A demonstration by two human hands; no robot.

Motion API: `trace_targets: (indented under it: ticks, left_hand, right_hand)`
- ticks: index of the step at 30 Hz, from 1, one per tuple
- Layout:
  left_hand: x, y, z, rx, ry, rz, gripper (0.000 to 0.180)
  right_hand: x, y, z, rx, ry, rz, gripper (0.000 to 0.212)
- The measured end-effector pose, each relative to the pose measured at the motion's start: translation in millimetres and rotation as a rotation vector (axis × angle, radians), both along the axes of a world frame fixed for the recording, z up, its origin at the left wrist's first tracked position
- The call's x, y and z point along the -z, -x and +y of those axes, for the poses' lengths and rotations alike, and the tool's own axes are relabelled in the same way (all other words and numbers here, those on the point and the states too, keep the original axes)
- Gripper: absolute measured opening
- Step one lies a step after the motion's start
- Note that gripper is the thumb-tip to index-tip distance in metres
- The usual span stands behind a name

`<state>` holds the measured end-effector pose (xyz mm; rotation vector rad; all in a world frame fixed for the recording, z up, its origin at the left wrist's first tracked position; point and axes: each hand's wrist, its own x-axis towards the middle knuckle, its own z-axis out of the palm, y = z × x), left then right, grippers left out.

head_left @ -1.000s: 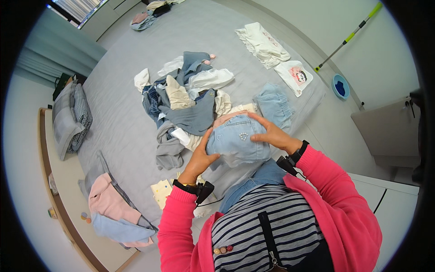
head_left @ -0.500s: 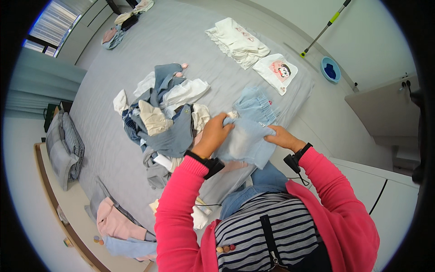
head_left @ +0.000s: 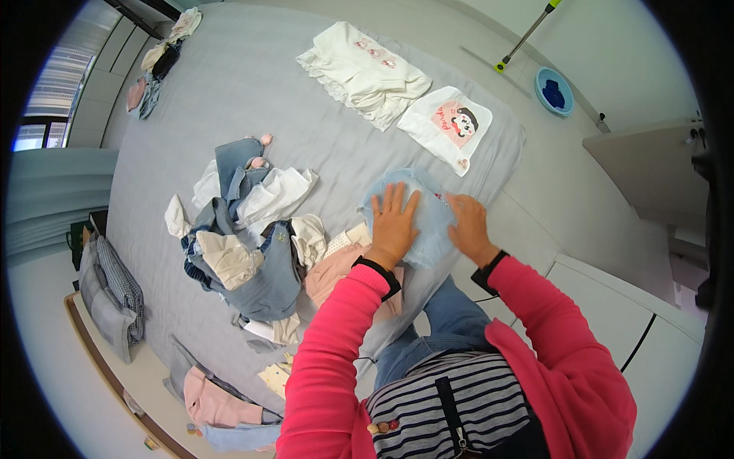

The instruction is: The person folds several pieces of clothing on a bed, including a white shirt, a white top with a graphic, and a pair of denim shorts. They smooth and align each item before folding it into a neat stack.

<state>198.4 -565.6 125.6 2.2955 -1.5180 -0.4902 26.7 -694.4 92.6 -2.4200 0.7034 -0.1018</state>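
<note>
A light-blue denim garment (head_left: 427, 246) lies bunched into a rounded, folded shape near the bed's edge in front of me. My left hand (head_left: 394, 226) rests on its left part, fingers spread and palm down. At its right side is my right hand (head_left: 472, 229), thumb and fingers apart, touching the cloth's edge. A small red decoration shows on the garment between the hands. Pink cloth (head_left: 336, 269) lies partly under my left wrist. Beyond the garment, a white printed top (head_left: 428, 122) and a white lace-trimmed garment (head_left: 359, 73) are spread flat.
A heap of blue, white and cream clothes (head_left: 264, 287) sits to the left on the grey bedsheet (head_left: 260, 84). More clothes lie at the far left corner and near the headboard, beside pillows (head_left: 111, 294). On the floor are a blue basin (head_left: 552, 92) and a mop (head_left: 524, 38).
The denim garment has gone from being held up by both hands to lying folded on the bed. My left hand has flattened on it, and my right hand has loosened its grip.
</note>
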Motion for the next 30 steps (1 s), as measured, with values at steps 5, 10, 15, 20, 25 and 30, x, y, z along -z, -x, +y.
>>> trace_targets:
  ticks: [5,10,15,20,25,30]
  left_hand:
    - [32,-1,0,-0.009,-0.207,-0.041,0.108]
    - [72,9,-7,0.083,-0.247,0.016,0.113]
    - [92,-9,-4,0.073,-0.324,0.038,0.114]
    - [75,-14,1,0.048,-0.238,0.157,0.103]
    - [46,-45,61,-0.308,0.018,0.17,0.077]
    - [6,-88,213,-0.828,0.046,-0.221,0.066]
  right_hand:
    - [-7,-19,36,-0.339,0.031,0.006,0.076]
    - [43,1,13,-0.288,0.05,0.26,0.082]
    - [73,6,9,-0.275,0.159,0.25,0.078]
    - [45,-8,14,-0.286,0.098,0.373,0.084]
    - [-15,-24,1,-0.369,0.101,0.375,0.069]
    - [-44,-85,56,-0.339,-0.368,-0.148,0.036]
